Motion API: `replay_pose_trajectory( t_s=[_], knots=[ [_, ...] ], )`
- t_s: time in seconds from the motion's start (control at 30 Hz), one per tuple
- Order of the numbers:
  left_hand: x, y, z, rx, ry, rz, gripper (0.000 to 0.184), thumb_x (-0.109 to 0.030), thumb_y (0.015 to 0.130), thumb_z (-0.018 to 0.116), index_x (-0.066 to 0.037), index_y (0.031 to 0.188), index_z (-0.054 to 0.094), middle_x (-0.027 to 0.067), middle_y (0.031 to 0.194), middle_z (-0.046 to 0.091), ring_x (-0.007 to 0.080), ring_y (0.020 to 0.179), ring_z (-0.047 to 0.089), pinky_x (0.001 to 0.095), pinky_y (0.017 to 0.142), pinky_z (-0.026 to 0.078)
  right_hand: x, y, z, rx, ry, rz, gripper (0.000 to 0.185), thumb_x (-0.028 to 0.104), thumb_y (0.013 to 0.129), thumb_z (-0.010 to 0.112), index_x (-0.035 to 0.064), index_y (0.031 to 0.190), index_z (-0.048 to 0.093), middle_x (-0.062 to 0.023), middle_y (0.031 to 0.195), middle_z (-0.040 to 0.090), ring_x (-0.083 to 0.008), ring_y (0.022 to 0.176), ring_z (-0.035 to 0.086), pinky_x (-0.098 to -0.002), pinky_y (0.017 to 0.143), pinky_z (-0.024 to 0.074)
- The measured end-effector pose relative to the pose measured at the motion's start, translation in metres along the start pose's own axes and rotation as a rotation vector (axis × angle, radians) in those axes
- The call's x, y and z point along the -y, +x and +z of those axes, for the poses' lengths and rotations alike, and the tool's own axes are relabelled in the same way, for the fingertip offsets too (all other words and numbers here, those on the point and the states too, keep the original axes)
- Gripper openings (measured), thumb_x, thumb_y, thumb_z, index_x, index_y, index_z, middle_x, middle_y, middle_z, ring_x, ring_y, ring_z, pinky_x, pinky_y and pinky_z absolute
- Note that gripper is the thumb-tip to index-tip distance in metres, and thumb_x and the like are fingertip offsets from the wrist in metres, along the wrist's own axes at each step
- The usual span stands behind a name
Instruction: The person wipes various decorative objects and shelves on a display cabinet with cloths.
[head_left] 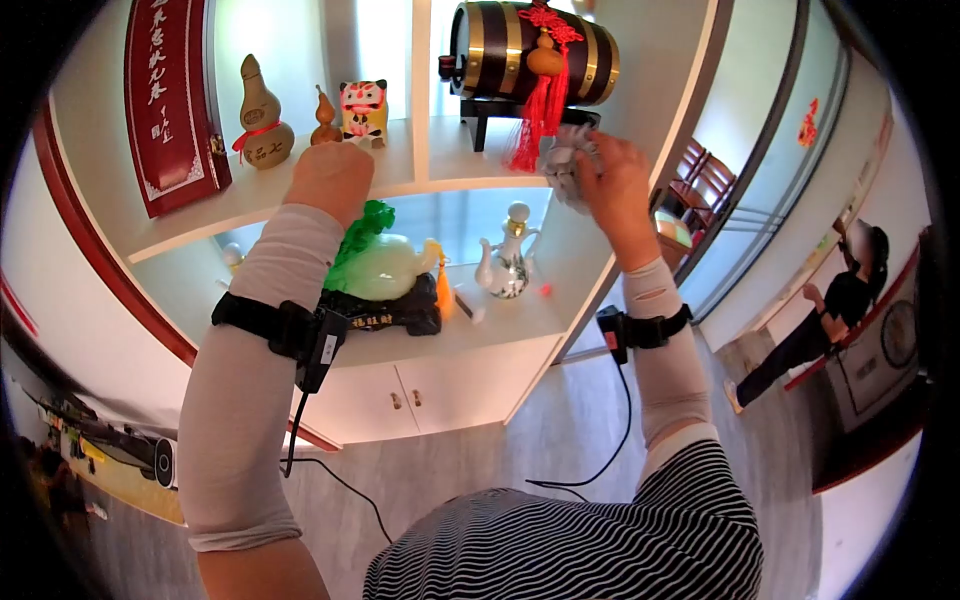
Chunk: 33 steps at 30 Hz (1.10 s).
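A crumpled grey cloth (566, 168) is grasped in the grip of the right hand (615, 195), beside the red silky tassel (538, 125) at the white upper shelf (450, 168). Whether anything is grasped by the curled left hand (330, 178) cannot be told. The dark, gold-banded wooden barrel (500, 52) is left in place; how much is done cannot be judged.

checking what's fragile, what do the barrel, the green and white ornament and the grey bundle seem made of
Barrel: probably varnished wood with metal hoops; dark, glossy body, shiny golden bands. Green and white ornament: glossy and translucent-looking, so perhaps jade, glass or resin; unclear which. Grey bundle in the right hand: likely matte cloth, given its soft folds.
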<state>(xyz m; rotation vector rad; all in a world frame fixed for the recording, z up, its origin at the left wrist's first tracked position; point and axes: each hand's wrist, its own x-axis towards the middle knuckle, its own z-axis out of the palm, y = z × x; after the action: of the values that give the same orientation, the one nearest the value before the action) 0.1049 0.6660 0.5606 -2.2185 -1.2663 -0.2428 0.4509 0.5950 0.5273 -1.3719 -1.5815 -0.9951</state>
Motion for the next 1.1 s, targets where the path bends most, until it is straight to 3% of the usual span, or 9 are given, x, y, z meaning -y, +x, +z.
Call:
replay_pose_trajectory(
  t_s=[0.23, 0.4, 0.57, 0.67, 0.83, 0.97, 1.1],
  knots=[
    [-0.004, -0.001, -0.004, 0.005, -0.016, -0.018, 0.033, -0.019, 0.062, 0.086, -0.003, 0.086, 0.07, 0.0156, 0.087, 0.069, 0.0326, 0.088, 0.068, 0.0418, 0.072, 0.054, 0.04, 0.003, 0.002, 0.095, 0.035, 0.018, 0.05, 0.019, 0.071, 0.07, 0.0033, 0.117, 0.059, -0.0248, 0.108, 0.06, -0.0413, 0.097, 0.057, -0.0484, 0.085, 0.0476],
    [-0.005, -0.001, 0.003, -0.057, -0.012, -0.043, 0.031, -0.018, 0.062, 0.085, -0.003, 0.084, 0.07, 0.0141, 0.087, 0.069, 0.0316, 0.088, 0.068, 0.0417, 0.071, 0.054, 0.057, 0.013, 0.001, 0.251, 0.116, -0.064, 0.054, 0.014, 0.063, 0.072, 0.0086, 0.116, 0.059, -0.0205, 0.106, 0.058, -0.0394, 0.099, 0.055, -0.0485, 0.085, 0.0484],
    [-0.005, -0.001, 0.004, -0.052, -0.015, -0.061, 0.027, -0.016, 0.063, 0.084, -0.004, 0.082, 0.07, 0.0134, 0.087, 0.07, 0.0311, 0.088, 0.068, 0.0417, 0.07, 0.054, 0.082, 0.013, 0.008, 0.232, 0.119, -0.162, 0.052, 0.008, 0.062, 0.069, 0.0092, 0.113, 0.059, -0.0162, 0.109, 0.057, -0.0372, 0.102, 0.053, -0.0469, 0.079, 0.0483],
    [-0.003, 0.002, 0.009, -0.094, -0.022, -0.054, 0.026, -0.017, 0.063, 0.084, -0.004, 0.081, 0.07, 0.0138, 0.087, 0.07, 0.0309, 0.088, 0.068, 0.042, 0.069, 0.054, 0.09, 0.01, 0.01, 0.146, 0.37, -0.207, 0.057, -0.002, 0.059, 0.065, 0.0073, 0.115, 0.061, -0.0158, 0.109, 0.058, -0.0371, 0.098, 0.053, -0.0443, 0.085, 0.0466],
    [-0.009, 0.001, -0.006, 0.019, -0.027, -0.078, 0.03, -0.018, 0.062, 0.086, -0.003, 0.082, 0.07, 0.0148, 0.088, 0.07, 0.0311, 0.089, 0.068, 0.0416, 0.074, 0.053, 0.113, 0.011, 0.01, 0.127, 0.423, -0.263, 0.058, 0.003, 0.063, 0.067, 0.0087, 0.119, 0.059, -0.0129, 0.111, 0.057, -0.0341, 0.101, 0.053, -0.0448, 0.086, 0.0451],
    [-0.007, 0.0, -0.007, 0.021, -0.013, -0.039, 0.031, -0.018, 0.061, 0.087, -0.002, 0.083, 0.07, 0.015, 0.088, 0.07, 0.0313, 0.089, 0.068, 0.0416, 0.075, 0.053, 0.113, 0.025, 0.015, 0.184, 0.469, -0.21, 0.055, 0.01, 0.066, 0.067, 0.0063, 0.12, 0.058, -0.0149, 0.107, 0.059, -0.0356, 0.1, 0.054, -0.0445, 0.087, 0.0461],
    [-0.005, 0.0, -0.001, -0.027, 0.01, -0.003, 0.032, -0.019, 0.061, 0.087, -0.002, 0.082, 0.07, 0.0153, 0.089, 0.07, 0.0311, 0.09, 0.068, 0.042, 0.075, 0.053, 0.108, 0.021, 0.022, 0.188, 0.551, -0.174, 0.054, 0.009, 0.066, 0.066, 0.0053, 0.12, 0.058, -0.016, 0.107, 0.057, -0.0363, 0.102, 0.054, -0.0441, 0.088, 0.0468]
  ],
)
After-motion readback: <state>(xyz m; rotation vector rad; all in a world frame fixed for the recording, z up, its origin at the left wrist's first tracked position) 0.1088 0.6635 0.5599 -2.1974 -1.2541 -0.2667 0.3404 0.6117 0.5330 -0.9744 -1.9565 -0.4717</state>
